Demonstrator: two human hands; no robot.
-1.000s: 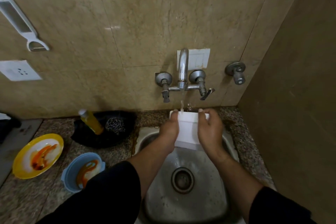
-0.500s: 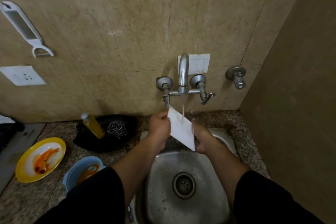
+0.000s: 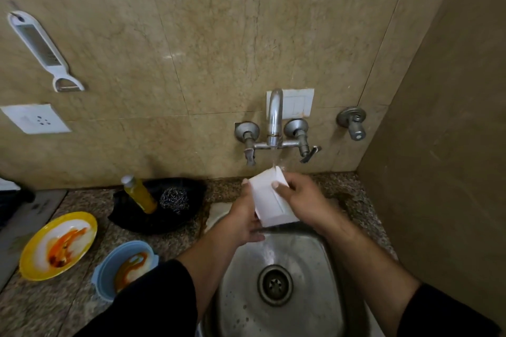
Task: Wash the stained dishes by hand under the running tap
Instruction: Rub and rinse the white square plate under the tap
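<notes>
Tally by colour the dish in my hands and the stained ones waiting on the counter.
White: 1, the rectangular dish under the tap
Yellow: 1, the stained plate
Blue: 1, the stained bowl
Total: 3

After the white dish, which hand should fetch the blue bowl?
Left hand. The blue bowl sits on the counter left of the sink, on that arm's side; the right hand would have to cross over. Both hands hold the white dish now; the right could likely keep it.
</notes>
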